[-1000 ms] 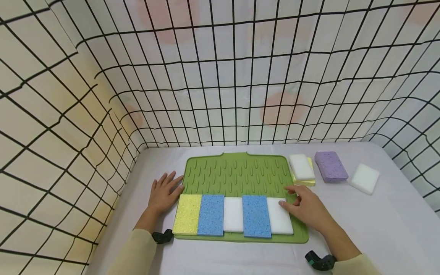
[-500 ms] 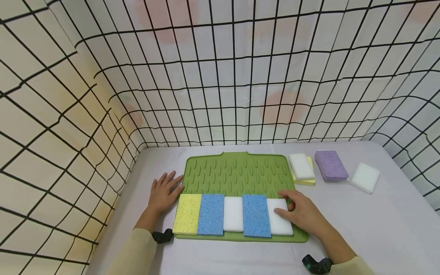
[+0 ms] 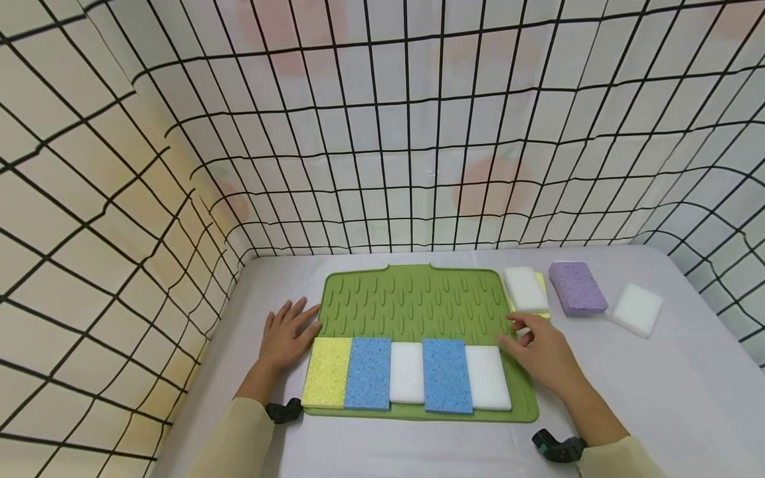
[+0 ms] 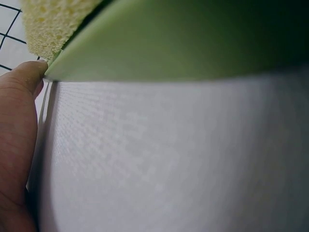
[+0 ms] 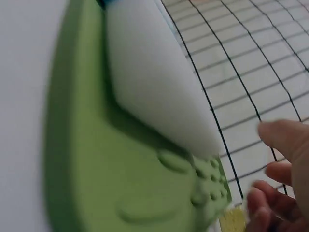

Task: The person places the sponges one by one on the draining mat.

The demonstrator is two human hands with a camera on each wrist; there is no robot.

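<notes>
A green ridged mat (image 3: 412, 302) lies on the table, with a row of thin sponges along its near half. From the left these are a yellow sponge (image 3: 326, 373), a blue sponge (image 3: 367, 374), a white sponge (image 3: 406, 373), another blue sponge (image 3: 447, 376) and a white sponge (image 3: 488, 378) at the right end. My left hand (image 3: 288, 337) rests with spread fingers at the mat's left edge, thumb touching it beside the yellow sponge. Loosely bent and holding nothing, my right hand (image 3: 542, 352) hovers over the mat's right edge, apart from the end white sponge.
Beyond my right hand, a white sponge (image 3: 526, 290) lies on a yellow one (image 3: 542, 315). Right of them are a thick purple sponge (image 3: 577, 288) and a single white sponge (image 3: 636, 309). Black wire grid (image 3: 408, 146) walls stand at the back and both sides.
My right hand moved left over the end white sponge, then drew back right and away from it toward the stacked sponges. The left hand stays in place.
</notes>
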